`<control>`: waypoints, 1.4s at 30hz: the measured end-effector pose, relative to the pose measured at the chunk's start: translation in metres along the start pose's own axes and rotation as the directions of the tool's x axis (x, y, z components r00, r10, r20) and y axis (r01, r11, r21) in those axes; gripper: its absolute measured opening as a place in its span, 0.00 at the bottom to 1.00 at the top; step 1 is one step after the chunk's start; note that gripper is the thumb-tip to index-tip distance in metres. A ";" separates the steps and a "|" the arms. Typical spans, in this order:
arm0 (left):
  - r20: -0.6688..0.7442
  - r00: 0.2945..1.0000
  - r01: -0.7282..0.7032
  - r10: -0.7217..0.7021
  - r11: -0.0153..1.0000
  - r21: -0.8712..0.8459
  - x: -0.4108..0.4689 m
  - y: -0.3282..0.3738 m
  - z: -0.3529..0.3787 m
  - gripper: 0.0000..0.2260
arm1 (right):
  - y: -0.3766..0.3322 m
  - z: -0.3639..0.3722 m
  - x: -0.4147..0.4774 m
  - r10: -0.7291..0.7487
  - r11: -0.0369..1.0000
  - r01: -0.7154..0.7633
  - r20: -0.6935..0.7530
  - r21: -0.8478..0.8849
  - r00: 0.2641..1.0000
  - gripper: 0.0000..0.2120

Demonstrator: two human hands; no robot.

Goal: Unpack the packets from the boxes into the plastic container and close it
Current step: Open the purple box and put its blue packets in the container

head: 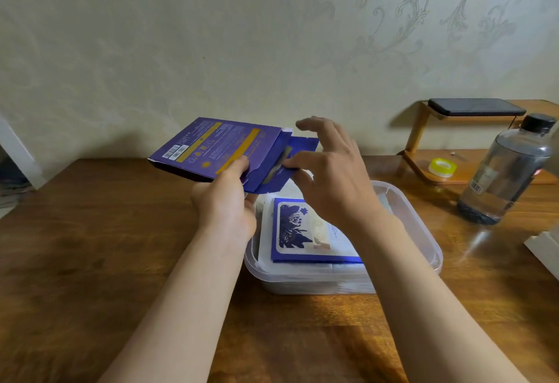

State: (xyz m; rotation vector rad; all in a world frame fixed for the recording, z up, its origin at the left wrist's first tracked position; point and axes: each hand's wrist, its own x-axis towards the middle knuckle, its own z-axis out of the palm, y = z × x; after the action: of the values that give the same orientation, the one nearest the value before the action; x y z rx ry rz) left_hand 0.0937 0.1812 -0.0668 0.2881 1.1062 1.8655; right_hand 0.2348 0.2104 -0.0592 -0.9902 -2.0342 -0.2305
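While left fingers (pixel 239 165) grip it, box (pixel 211 145) hangs tilted.

Bare counter (pixel 90 246) lay open left of and before the plastic container (pixel 434 249), whose far rim the held box (pixel 217 146) overhung. Rightward a bottle (pixel 508 170) and wooden stand (pixel 416 134) crowded the way.

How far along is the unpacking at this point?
Done: packets already lie in the open plastic container. In hand: the left hand holds a purple box while the right hand pinches at its open end. Left: emptying this box and closing the container.
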 end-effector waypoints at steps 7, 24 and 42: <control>0.061 0.996 0.066 -0.061 0.995 -0.077 0.007 0.016 -0.004 0.13 | 0.012 -0.019 0.004 0.050 0.972 -0.017 -0.137 0.234 0.989 0.07; 0.046 0.998 0.056 -0.050 0.988 -0.143 0.032 0.015 -0.010 0.17 | 0.031 -0.089 0.007 0.422 0.659 -0.332 0.033 0.675 0.906 0.04; -0.024 0.998 -0.066 0.064 0.996 -0.058 0.004 0.002 -0.001 0.17 | 0.055 -0.089 -0.049 0.788 0.058 -0.897 0.532 0.437 0.310 0.07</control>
State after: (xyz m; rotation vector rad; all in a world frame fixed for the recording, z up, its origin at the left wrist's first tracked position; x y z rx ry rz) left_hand 0.0902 0.1836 -0.0667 0.2738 1.0664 1.9591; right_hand 0.3446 0.1767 -0.0502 -1.5226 -1.0482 1.2487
